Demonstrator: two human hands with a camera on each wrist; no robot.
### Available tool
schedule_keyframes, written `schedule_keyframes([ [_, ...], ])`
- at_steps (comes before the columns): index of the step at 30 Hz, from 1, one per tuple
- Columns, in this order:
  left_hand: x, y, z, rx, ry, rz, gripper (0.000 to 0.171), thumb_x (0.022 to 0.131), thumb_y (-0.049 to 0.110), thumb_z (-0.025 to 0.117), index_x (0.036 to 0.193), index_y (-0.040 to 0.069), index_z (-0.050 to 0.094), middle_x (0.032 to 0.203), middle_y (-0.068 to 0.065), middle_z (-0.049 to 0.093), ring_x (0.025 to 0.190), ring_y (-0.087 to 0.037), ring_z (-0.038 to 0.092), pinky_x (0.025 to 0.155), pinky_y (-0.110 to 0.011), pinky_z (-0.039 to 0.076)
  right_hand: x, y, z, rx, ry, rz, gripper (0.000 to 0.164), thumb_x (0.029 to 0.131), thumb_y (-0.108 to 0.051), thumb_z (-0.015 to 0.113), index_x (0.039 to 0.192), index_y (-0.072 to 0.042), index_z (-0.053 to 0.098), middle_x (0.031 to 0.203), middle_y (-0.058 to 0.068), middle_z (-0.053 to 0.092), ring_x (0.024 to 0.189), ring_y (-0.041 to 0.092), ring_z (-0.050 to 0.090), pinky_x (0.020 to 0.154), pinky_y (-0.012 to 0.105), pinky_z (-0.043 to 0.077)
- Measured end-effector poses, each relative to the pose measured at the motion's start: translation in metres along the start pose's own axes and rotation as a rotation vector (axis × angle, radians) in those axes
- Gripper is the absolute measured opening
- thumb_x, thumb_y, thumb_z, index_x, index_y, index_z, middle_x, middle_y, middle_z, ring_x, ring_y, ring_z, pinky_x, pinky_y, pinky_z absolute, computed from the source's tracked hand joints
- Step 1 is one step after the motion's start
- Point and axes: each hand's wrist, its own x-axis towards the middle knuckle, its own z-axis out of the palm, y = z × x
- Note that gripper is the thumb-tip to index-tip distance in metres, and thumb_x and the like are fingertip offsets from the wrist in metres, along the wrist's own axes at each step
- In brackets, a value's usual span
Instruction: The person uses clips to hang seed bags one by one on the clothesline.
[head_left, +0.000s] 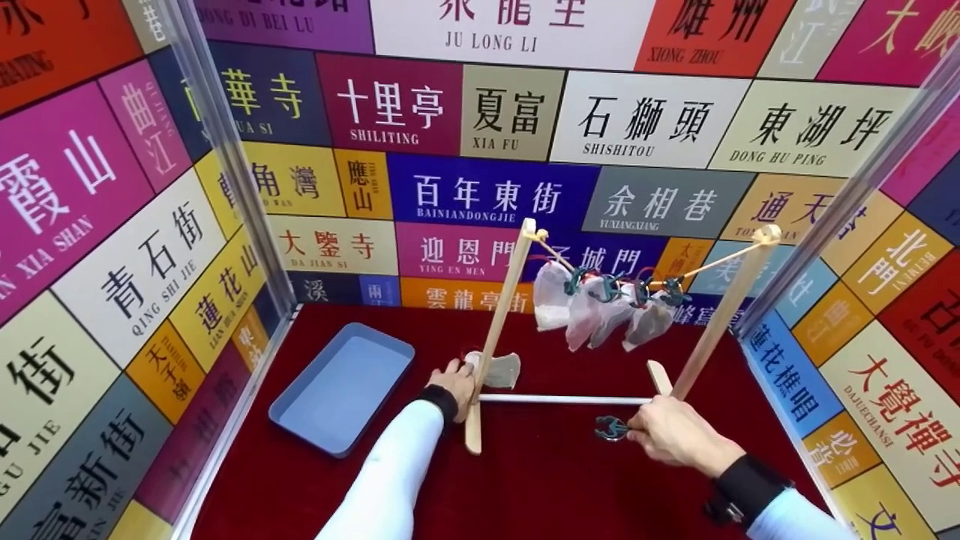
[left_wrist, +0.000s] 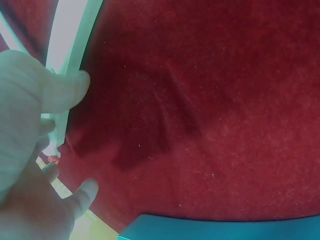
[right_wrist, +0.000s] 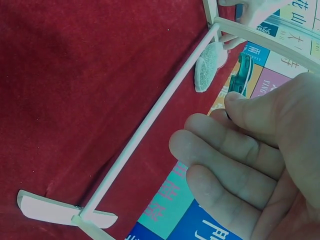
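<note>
My left hand (head_left: 454,384) is beside the left post (head_left: 501,307) of a small wooden rack, fingers spread. Its fingertips reach a small whitish pouch (head_left: 504,370) lying on the red cloth behind the post; whether they touch it is unclear. In the left wrist view the thumb (left_wrist: 67,92) lies across the wood. Near the rack's right foot, my right hand (head_left: 679,431) pinches a green clip (head_left: 611,428) between thumb and forefinger, its other fingers curled. Several similar pouches (head_left: 553,296) hang by green clips from the string (head_left: 709,268) between the posts.
A blue-grey tray (head_left: 341,390) stands on the red cloth (head_left: 540,480) left of the rack. The rack's white crossbar (head_left: 566,399) runs low between its posts. Panels with printed characters (head_left: 495,187) rise behind and at both sides.
</note>
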Motion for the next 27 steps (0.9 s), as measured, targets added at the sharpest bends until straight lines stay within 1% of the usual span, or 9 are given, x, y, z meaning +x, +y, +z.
schedule_keyframes([
  [4, -0.002, 0.001, 0.002, -0.001, 0.011, 0.005, 0.042, 0.084, 0.029, 0.090, 0.123, 0.014, 0.081, 0.152, -0.007, 0.062, 0.144, -0.036, 0.053, 0.095, -0.057, 0.063, -0.004, -0.002, -0.001, 0.026, -0.058, 0.055, 0.029, 0.089, -0.015, 0.089, 0.068, -0.026, 0.074, 0.058, -0.016, 0.059, 0.056, -0.002, 0.046, 0.054, 0.025, 0.040],
  [6, -0.003, 0.001, -0.001, 0.002, 0.028, 0.011, 0.042, 0.084, 0.029, 0.090, 0.122, 0.013, 0.080, 0.146, -0.008, 0.064, 0.139, -0.036, 0.056, 0.093, -0.056, 0.063, -0.006, -0.002, -0.002, 0.032, -0.085, 0.086, 0.029, 0.091, -0.016, 0.088, 0.068, -0.027, 0.073, 0.059, -0.016, 0.058, 0.056, -0.002, 0.044, 0.054, 0.026, 0.040],
  [10, -0.006, 0.000, -0.008, -0.005, 0.051, 0.020, 0.044, 0.086, 0.030, 0.090, 0.123, 0.012, 0.076, 0.135, -0.008, 0.067, 0.124, -0.035, 0.062, 0.089, -0.053, 0.064, -0.011, 0.000, -0.003, 0.040, -0.103, 0.103, 0.029, 0.092, -0.017, 0.088, 0.069, -0.027, 0.074, 0.059, -0.016, 0.057, 0.056, -0.001, 0.044, 0.054, 0.027, 0.041],
  [12, -0.006, 0.000, -0.008, -0.016, 0.054, 0.021, 0.046, 0.087, 0.030, 0.090, 0.126, 0.012, 0.073, 0.135, -0.009, 0.067, 0.118, -0.035, 0.064, 0.087, -0.052, 0.065, -0.011, 0.001, -0.002, 0.047, -0.108, 0.105, 0.029, 0.092, -0.017, 0.088, 0.069, -0.027, 0.074, 0.059, -0.017, 0.057, 0.056, -0.002, 0.044, 0.054, 0.026, 0.041],
  [14, -0.005, 0.001, -0.007, -0.027, 0.061, 0.017, 0.048, 0.088, 0.030, 0.090, 0.129, 0.012, 0.071, 0.138, -0.009, 0.066, 0.117, -0.036, 0.066, 0.086, -0.052, 0.066, -0.011, 0.001, -0.002, 0.053, -0.107, 0.100, 0.029, 0.092, -0.016, 0.088, 0.069, -0.027, 0.074, 0.059, -0.017, 0.058, 0.056, -0.002, 0.044, 0.054, 0.026, 0.041],
  [17, -0.001, 0.002, -0.003, -0.049, 0.066, 0.006, 0.052, 0.089, 0.030, 0.089, 0.134, 0.013, 0.068, 0.142, -0.009, 0.065, 0.117, -0.037, 0.067, 0.086, -0.053, 0.066, -0.010, 0.002, 0.000, 0.052, -0.095, 0.085, 0.030, 0.091, -0.016, 0.089, 0.068, -0.028, 0.074, 0.059, -0.018, 0.059, 0.057, -0.004, 0.044, 0.054, 0.025, 0.041],
  [21, 0.002, 0.004, 0.003, -0.066, 0.052, -0.014, 0.051, 0.090, 0.031, 0.088, 0.133, 0.013, 0.069, 0.138, -0.014, 0.064, 0.120, -0.037, 0.064, 0.088, -0.054, 0.065, -0.009, 0.002, 0.003, 0.054, -0.077, 0.047, 0.032, 0.089, -0.015, 0.090, 0.066, -0.027, 0.071, 0.057, -0.018, 0.058, 0.057, -0.006, 0.042, 0.054, 0.022, 0.038],
  [24, 0.003, 0.003, 0.006, -0.142, 0.023, -0.067, 0.044, 0.091, 0.029, 0.088, 0.127, 0.011, 0.069, 0.133, -0.019, 0.062, 0.123, -0.039, 0.060, 0.089, -0.056, 0.065, -0.005, 0.001, 0.005, 0.067, -0.073, 0.027, 0.033, 0.090, -0.015, 0.089, 0.066, -0.027, 0.070, 0.056, -0.018, 0.056, 0.057, -0.006, 0.040, 0.055, 0.020, 0.035],
  [27, 0.006, 0.000, 0.006, -0.293, -0.011, -0.133, 0.039, 0.092, 0.023, 0.087, 0.121, 0.008, 0.066, 0.130, -0.024, 0.063, 0.124, -0.043, 0.058, 0.090, -0.060, 0.065, -0.002, 0.001, 0.007, 0.077, -0.073, 0.033, 0.033, 0.090, -0.015, 0.089, 0.065, -0.027, 0.070, 0.055, -0.018, 0.053, 0.056, -0.006, 0.038, 0.055, 0.019, 0.034],
])
